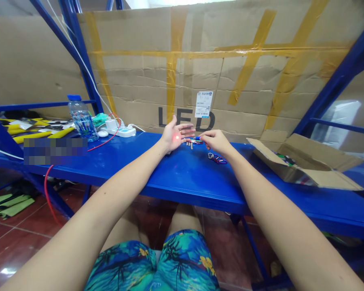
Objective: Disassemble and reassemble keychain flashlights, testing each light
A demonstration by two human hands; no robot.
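My left hand [176, 134] is held palm up above the blue shelf [157, 169], fingers stretched out, with a small red light spot shining on the palm. My right hand [215, 140] is just to its right, fingers pinched on a small red keychain light [195, 142] that points toward the left palm. A few small carabiner clips [217, 158], red and dark, lie on the shelf in front of the right wrist.
An open cardboard box [303, 163] sits at the right on the shelf. At the left stand a water bottle [82, 120], a white power strip [121, 130] with a red cable, and yellow packets [33, 131]. A taped cardboard wall [230, 72] closes the back.
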